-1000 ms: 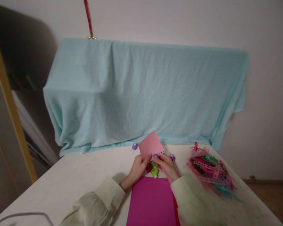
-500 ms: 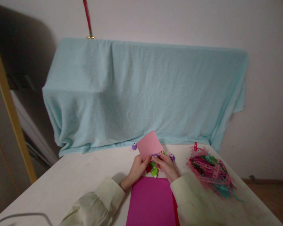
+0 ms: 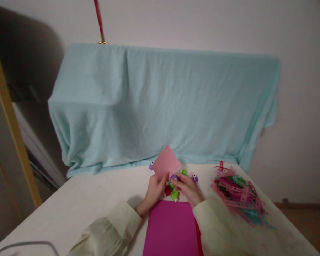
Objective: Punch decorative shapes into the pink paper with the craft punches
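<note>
Pale wall fills the background, and a light blue blanket (image 3: 160, 103) hangs over some bulky shape at the far edge of a white table (image 3: 90, 202). A red strap (image 3: 98, 17) drops down the wall above the blanket's left end.

Near the front of the table the person's left hand (image 3: 154, 190) grips the lower edge of a light pink card (image 3: 166, 163), fingers curled around it, so that the card stands tilted up off the table with its upper corner against the blanket's hem. The right hand (image 3: 186, 187) is just beside it, its fingers closed on a small purple paper punch (image 3: 174, 176) at the card's lower right edge; the punch is mostly hidden, so the exact grip is hard to make out. Both sleeves are cream-coloured.

Below the hands lies a magenta sheet (image 3: 170, 227), flat on the table and reaching toward the person. Small green and red punches (image 3: 173, 192) sit between the two hands at the sheet's far edge. Another small purple punch (image 3: 194, 177) rests just right of the right hand. Well to the right, a loose heap of pink, green and teal punched paper strips (image 3: 238, 197) lies on the table.
</note>
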A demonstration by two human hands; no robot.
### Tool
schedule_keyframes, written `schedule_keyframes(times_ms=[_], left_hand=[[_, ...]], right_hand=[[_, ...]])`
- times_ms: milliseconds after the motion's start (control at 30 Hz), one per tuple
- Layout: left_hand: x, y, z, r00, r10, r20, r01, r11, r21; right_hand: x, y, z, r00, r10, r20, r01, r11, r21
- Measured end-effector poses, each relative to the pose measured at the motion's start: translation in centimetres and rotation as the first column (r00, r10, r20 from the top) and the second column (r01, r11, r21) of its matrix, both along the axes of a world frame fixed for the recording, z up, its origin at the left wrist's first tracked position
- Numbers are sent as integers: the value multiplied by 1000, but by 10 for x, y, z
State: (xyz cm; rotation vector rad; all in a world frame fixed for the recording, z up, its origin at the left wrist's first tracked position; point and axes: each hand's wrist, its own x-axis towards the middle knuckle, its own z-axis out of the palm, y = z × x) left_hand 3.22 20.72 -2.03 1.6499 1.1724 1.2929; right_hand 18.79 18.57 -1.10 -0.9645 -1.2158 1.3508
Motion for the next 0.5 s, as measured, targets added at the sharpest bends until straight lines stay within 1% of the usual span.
schedule_keyframes(times_ms=[167, 433, 500], left_hand=[[0, 0, -3, 1000, 19, 19, -19, 1000, -7], [-3, -3, 5, 1000, 0, -15, 0, 1000, 20], [-4, -1, 4, 1000, 6, -4, -6, 1000, 21]], right_hand=[[0, 1, -1, 1000, -5, 3, 5, 1000, 11], [0, 3, -5, 999, -35, 2, 35, 999, -13], [0, 4, -6, 999, -46, -14, 47, 999, 10]])
